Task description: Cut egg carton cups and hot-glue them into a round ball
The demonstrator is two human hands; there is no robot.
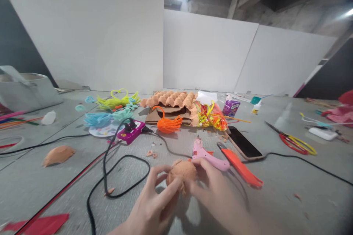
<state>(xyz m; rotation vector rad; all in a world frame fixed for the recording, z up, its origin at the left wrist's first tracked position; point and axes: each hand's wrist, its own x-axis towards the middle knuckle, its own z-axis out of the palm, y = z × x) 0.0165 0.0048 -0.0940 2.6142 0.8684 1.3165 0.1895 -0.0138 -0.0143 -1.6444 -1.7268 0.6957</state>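
A small orange-brown rounded piece (182, 172) with ragged edges is held low in the middle of the view. My left hand (158, 194) grips it from the left, thumb and fingers pressed on its side. On its right side my right hand (211, 187) closes on the same piece, thumb in front and index finger on top. Just behind it a pink glue gun (208, 156) lies on the grey surface, with an orange utility knife (242, 169) to its right. The underside of the piece is hidden.
Black cables (104, 169) loop at the left from a purple power strip (131, 132). Behind stand egg-carton pieces (173, 99) and an orange pipe-cleaner bundle (168, 124). A phone (244, 143) and scissors (292, 141) lie right; a torn shell piece (59, 155) lies left.
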